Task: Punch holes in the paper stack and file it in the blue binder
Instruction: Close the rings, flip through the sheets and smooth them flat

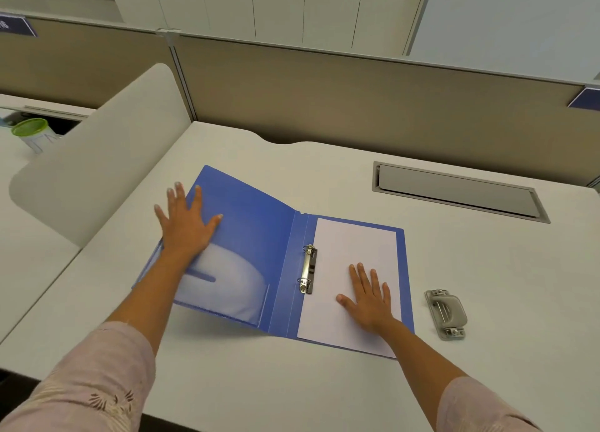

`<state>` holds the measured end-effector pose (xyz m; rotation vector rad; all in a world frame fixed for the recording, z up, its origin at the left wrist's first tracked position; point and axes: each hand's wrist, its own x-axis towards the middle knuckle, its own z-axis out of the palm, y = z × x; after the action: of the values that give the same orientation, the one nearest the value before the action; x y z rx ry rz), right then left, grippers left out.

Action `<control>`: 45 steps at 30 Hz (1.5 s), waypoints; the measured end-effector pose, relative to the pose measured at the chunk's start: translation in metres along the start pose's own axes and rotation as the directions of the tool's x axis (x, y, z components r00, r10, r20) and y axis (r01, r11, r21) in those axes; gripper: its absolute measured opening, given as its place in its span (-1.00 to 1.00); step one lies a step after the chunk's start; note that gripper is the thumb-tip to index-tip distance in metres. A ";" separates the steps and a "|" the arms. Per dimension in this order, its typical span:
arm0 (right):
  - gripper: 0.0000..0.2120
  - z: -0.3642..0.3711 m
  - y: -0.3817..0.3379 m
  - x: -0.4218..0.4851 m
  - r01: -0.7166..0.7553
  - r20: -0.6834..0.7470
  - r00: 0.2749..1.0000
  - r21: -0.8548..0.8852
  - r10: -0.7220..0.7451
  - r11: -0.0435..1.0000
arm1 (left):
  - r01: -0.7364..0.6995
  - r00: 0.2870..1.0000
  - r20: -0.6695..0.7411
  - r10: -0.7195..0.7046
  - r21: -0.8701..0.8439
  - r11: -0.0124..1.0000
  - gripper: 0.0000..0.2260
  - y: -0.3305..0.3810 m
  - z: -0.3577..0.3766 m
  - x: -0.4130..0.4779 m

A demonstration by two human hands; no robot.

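Observation:
The blue binder [259, 237] lies open on the white desk, its left cover raised a little off the surface. My left hand [185, 224] presses flat with spread fingers on that cover's outer part. A white paper stack [350, 246] lies in the right half beside the metal two-ring clip [308, 269]. My right hand [370, 298] rests flat on the paper's lower part. A grey hole punch [446, 314] sits on the desk to the right of the binder, untouched.
A grey cable hatch [454, 191] is set into the desk at the back right. A white rounded divider [97, 159] stands on the left, with a green-lidded container [32, 133] beyond it. A beige partition wall [357, 90] backs the desk.

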<state>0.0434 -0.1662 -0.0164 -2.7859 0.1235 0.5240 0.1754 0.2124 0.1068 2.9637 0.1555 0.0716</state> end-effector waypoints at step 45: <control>0.22 -0.025 0.048 -0.063 0.186 0.019 0.981 0.225 -0.196 0.956 | -0.702 0.617 0.489 0.616 -0.010 0.712 -0.07 0.189 0.108 -0.184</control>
<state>-0.0134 -0.2179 0.0158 -2.5329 -0.0910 0.4856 0.0178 -0.0107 0.0269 2.9177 -1.0689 -0.5873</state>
